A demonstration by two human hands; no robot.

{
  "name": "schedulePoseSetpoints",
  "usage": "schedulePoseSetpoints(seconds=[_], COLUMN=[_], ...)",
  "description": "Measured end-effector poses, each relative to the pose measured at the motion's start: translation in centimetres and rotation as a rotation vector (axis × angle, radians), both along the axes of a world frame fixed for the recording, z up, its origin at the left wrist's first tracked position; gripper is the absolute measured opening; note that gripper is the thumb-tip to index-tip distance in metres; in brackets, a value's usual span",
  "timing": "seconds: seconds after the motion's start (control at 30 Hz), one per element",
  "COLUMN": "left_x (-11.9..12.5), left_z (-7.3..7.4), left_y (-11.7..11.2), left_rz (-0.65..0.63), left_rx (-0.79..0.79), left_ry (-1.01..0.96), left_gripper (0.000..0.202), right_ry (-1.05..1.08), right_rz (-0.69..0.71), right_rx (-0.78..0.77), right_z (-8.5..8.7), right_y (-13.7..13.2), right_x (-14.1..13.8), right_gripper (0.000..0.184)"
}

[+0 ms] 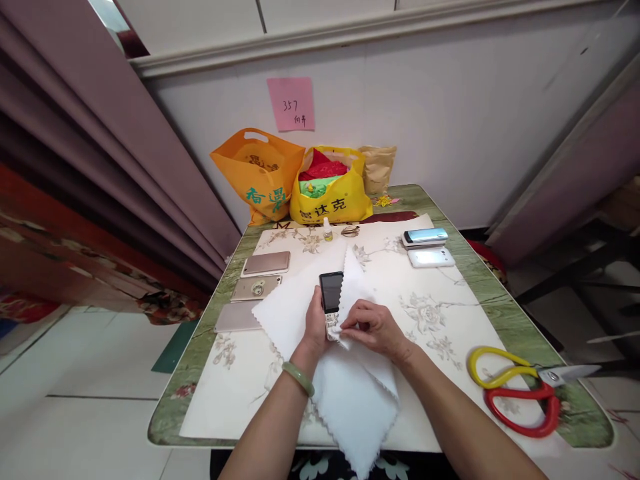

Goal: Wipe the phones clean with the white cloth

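Note:
My left hand point(315, 327) is wrapped round a small black-screened keypad phone point(331, 293), holding it upright over the table. My right hand point(376, 328) pinches a fold of the white cloth point(345, 393) and presses it against the phone's lower keypad part. The cloth has zigzag edges, spreads under both hands and hangs over the table's near edge. A green bangle point(299, 377) sits on my left wrist.
Three phones point(256, 288) lie in a column at the left, two more phones point(427, 245) at the back right. Yellow and red scissors point(520, 390) lie at the right. An orange bag point(260, 175), a yellow bag point(327, 187) and a small bottle point(327, 231) stand at the back.

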State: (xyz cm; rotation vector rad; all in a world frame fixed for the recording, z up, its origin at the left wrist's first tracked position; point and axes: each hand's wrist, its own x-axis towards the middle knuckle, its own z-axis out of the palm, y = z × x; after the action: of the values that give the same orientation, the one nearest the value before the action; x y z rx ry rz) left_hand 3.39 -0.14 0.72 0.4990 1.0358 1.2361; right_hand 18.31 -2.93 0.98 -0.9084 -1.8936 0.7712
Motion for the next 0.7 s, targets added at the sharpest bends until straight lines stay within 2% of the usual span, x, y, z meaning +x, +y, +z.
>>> schedulePoseSetpoints(seconds=[0.1, 0.17, 0.37, 0.53, 0.7], left_x=[0.1, 0.1, -0.4, -0.5, -0.5], left_z=[-0.2, -0.2, 0.3, 0.5, 0.4], left_y=[-0.1, -0.2, -0.2, -0.1, -0.2], left_rz=[-0.040, -0.086, -0.253, -0.339, -0.437], left_rx=[0.096, 0.145, 0.252, 0.367, 0.380], left_ry=[0.225, 0.306, 0.425, 0.553, 0.613], left_gripper=[0.054, 0.054, 0.051, 0.050, 0.048], right_ry=[-0.018, -0.020, -0.011, 0.004, 0.061], right_rz=[-0.057, -0.111, -0.293, -0.433, -0.560], right_rx=[0.036, 0.065, 0.113, 0.134, 0.130], right_z=[-0.4, -0.7, -0.8, -0.5, -0.2], right_y=[-0.1, -0.1, 0.0, -0.1, 0.2], right_x=[-0.3, -0.6, -1.0, -1.1, -0.9], right_gripper=[0.012, 0.012, 0.011, 0.014, 0.014])
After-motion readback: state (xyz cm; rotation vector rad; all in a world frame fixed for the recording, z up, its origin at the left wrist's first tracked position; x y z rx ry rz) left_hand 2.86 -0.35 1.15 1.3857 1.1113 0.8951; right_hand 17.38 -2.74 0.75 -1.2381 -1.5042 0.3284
